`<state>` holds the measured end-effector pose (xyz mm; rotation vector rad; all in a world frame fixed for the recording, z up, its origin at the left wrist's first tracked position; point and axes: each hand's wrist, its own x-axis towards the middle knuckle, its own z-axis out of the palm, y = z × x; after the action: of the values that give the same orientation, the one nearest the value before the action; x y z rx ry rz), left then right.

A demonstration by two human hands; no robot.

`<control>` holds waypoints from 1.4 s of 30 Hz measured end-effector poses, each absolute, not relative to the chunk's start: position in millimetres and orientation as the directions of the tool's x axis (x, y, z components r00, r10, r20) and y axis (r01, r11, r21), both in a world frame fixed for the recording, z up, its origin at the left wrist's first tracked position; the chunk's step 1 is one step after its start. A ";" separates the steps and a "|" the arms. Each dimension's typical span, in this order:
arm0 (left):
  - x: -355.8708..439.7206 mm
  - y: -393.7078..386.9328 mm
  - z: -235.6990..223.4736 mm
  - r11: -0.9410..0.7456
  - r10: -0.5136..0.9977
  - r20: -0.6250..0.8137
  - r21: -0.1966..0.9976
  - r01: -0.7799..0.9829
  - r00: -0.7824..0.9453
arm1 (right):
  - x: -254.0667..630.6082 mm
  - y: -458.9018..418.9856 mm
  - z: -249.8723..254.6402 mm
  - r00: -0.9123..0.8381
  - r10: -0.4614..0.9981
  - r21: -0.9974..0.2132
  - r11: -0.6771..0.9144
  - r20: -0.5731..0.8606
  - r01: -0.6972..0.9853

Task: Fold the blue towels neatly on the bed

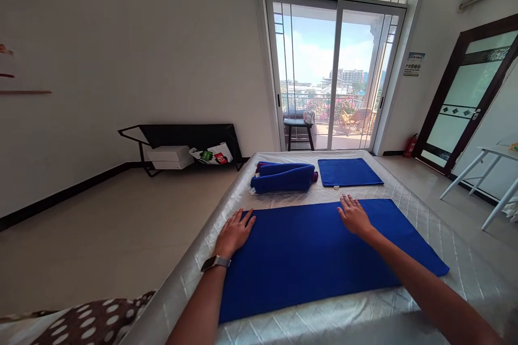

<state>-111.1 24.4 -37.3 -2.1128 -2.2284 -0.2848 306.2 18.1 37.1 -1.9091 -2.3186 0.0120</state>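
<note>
A large blue towel (299, 253) lies spread flat on the quilted mattress (441, 237). My left hand (236, 233) rests palm down at the towel's far left corner, fingers spread; a watch (216, 263) is on that wrist. Near the middle of the far edge, my right hand (354, 214) lies flat on the cloth with its fingers stretched out. Neither hand grips anything. Beyond the left hand sits a pile of folded or rolled blue towels (283, 178), with some dark red cloth showing. A smaller folded blue towel (350, 172) lies flat to the pile's right.
A black metal rack (186, 135) stands by the left wall, holding white boxes (170, 157) and a printed bag (212, 154). Spotted brown fabric (97, 321) is at lower left. Behind the mattress is a sliding glass door (335, 75); a white table (497, 153) stands at right.
</note>
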 end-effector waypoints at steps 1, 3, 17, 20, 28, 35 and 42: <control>-110.9 23.8 -36.7 0.045 0.984 0.166 0.096 0.994 -0.060 | 278.8 15.9 34.4 -0.256 0.963 -0.133 0.266 0.083 0.955; -110.8 22.8 -35.6 0.049 0.985 0.158 0.100 0.994 -0.064 | 234.4 13.1 27.0 -0.368 0.928 -0.207 0.372 0.060 0.905; -110.6 20.7 -35.5 0.069 0.985 0.149 0.099 0.993 -0.083 | 395.6 32.2 11.1 -0.089 0.994 -0.116 0.081 -0.065 0.990; -108.7 20.6 -34.4 0.072 0.983 0.162 0.111 0.991 -0.090 | 459.0 27.6 22.0 0.123 0.988 -0.050 -0.127 -0.091 0.991; -109.5 23.2 -35.7 0.052 0.981 0.184 0.080 0.995 -0.066 | 419.1 14.3 43.3 0.169 0.983 -0.039 -0.167 0.076 0.985; -107.0 21.6 -31.4 0.073 0.985 0.151 0.084 0.994 -0.085 | 218.3 -32.6 20.8 -0.372 0.921 -0.279 0.390 0.115 0.878; -107.2 21.7 -28.6 0.062 0.984 0.160 0.081 0.995 -0.074 | 155.2 -52.5 -4.9 -0.471 0.877 -0.273 0.478 0.094 0.835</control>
<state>-107.2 21.7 -28.6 -2.0938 -2.2432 -0.2611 155.2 -52.5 -4.9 -1.4751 -2.5038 0.2778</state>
